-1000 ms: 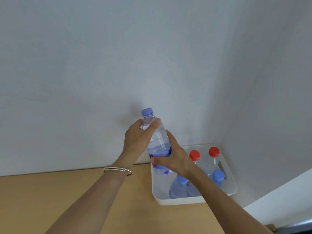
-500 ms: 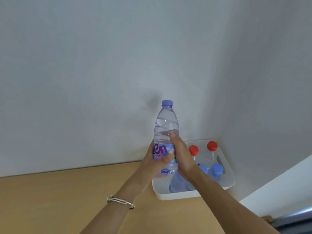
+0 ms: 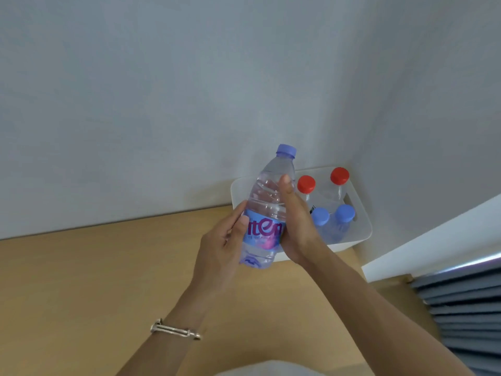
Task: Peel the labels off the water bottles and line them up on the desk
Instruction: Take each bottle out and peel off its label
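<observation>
Bottle (image 3: 265, 204) of clear ribbed plastic

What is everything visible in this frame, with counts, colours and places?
held bottle: 1, clear, lilac cap, blue label, between both hands
red-capped bottles: 2, clear, back of tub
blue-capped bottles: 2, clear, front of tub
tub: 1, white, desk's far right corner
desk: 1, light wood
wall: pale grey, behind
slats: grey, lower right
bracelet: 1, silver, left wrist
left hand: holds label side
right hand: holds bottle, thumb up
</observation>
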A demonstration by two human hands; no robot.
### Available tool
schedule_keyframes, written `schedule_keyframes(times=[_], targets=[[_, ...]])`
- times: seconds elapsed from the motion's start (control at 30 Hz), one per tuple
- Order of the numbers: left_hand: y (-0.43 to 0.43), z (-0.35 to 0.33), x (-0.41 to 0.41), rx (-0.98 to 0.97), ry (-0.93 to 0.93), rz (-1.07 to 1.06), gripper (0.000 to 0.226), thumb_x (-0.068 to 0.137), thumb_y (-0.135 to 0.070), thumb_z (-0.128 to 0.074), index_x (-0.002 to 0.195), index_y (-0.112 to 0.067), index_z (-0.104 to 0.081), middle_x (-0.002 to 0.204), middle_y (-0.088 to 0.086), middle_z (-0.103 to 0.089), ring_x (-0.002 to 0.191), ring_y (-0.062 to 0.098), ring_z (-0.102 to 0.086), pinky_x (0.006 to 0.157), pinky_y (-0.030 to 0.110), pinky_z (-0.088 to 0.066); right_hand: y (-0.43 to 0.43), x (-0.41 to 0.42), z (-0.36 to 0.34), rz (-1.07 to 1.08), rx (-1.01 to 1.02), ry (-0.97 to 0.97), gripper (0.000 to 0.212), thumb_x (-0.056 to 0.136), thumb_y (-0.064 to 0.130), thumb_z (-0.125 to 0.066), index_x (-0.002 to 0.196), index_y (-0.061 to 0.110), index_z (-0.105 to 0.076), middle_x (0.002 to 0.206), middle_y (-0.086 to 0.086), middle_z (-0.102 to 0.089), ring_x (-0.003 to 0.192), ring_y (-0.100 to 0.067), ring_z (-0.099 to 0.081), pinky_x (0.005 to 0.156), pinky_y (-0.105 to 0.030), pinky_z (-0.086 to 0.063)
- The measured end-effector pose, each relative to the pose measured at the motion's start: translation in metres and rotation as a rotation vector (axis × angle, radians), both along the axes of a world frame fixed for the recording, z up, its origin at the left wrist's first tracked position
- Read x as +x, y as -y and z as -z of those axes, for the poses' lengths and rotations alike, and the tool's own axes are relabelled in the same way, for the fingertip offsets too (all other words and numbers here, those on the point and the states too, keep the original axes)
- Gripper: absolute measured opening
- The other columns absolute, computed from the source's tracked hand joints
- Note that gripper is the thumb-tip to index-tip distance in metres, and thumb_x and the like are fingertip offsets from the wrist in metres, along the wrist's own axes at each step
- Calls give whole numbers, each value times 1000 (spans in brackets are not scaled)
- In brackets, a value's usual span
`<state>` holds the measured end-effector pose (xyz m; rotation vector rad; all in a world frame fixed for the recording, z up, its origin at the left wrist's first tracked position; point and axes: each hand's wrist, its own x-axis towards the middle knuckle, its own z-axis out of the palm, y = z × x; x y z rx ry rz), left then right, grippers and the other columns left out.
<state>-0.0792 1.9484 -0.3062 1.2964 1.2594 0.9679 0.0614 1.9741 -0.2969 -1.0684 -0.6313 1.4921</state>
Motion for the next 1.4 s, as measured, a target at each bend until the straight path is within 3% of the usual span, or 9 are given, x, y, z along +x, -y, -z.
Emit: schedule_keyframes(times=[0.17, 0.27, 0.37, 0.47, 0.63, 0.8, 0.93, 1.17, 1.4], targets=[[-10, 3, -4, -45, -60, -9, 43, 93, -48, -51, 132, -33, -55, 112, -9, -70, 98, 4, -68, 88, 44, -56, -6, -2, 0, -16, -91, -31, 60, 78, 60, -56, 113, 11, -62, 102, -14, -69, 94, -33, -65, 93, -50, -49], [-18, 0, -2, -116, 96, 190, 76, 73, -59, -68, 139, -31, -44, 122, -2, -66, 107, 14, -66, 93, 41, -53, -9, -4, -1, -52, -84, -48, 55, 79, 62, -54, 105, 15, -67, 97, -12, -70, 88, -31, -66, 88, -48, -51], [-22, 1, 4, -145, 259, 317, 88, 60, -50, -83, 134, -20, -46, 119, 6, -67, 106, 22, -66, 82, 31, -55, -11, -7, 1, -68, -56, -11, 56, 77, 67, -55, 100, 18, -70, 95, -11, -70, 90, -30, -67, 87, -46, -53], [-19, -1, 5, -181, 263, 287, 65, 63, -27, -85, 120, -16, -55, 98, 3, -72, 86, 17, -71, 69, 25, -55, -11, -10, 3, -62, -55, 100, 60, 74, 70, -54, 100, 19, -70, 96, -10, -71, 93, -31, -68, 92, -50, -51], [-10, -7, 5, -12, -117, 69, 65, 65, -34, -82, 116, -53, -45, 96, -30, -65, 86, -7, -64, 68, 12, -51, -9, -15, -5, -3, 14, 331, 65, 76, 69, -53, 108, 14, -63, 103, -10, -72, 96, -24, -70, 90, -51, -54], [-7, -15, 0, -2, -81, 160, 50, 82, -41, -64, 117, -63, -35, 95, -40, -63, 87, -11, -64, 67, 7, -48, -9, -8, -22, -21, 1, 142, 51, 78, 47, -68, 108, 5, -63, 103, -20, -70, 94, -34, -70, 86, -47, -56], [-7, -12, -4, -31, 29, 150, 57, 86, -51, -59, 139, -46, -38, 116, -21, -66, 100, 1, -67, 83, 24, -56, -11, -9, -23, 35, -13, 93, 35, 81, 43, -66, 98, 12, -67, 92, -13, -72, 86, -32, -70, 81, -44, -56], [-5, -13, -11, -73, 131, 84, 38, 94, -48, -47, 127, -32, -56, 114, -11, -70, 101, 7, -68, 77, 20, -54, -1, -14, -22, 46, -13, 89, 45, 79, 49, -64, 103, 11, -64, 93, -13, -71, 86, -32, -69, 80, -44, -56], [-9, -8, -17, -236, 336, 338, 95, 66, -72, -66, 120, 5, -56, 94, 22, -69, 76, 29, -68, 63, 32, -53, 0, -16, -26, 0, 15, 65, 48, 76, 51, -57, 102, 11, -64, 87, -11, -70, 77, -28, -68, 73, -40, -55]])
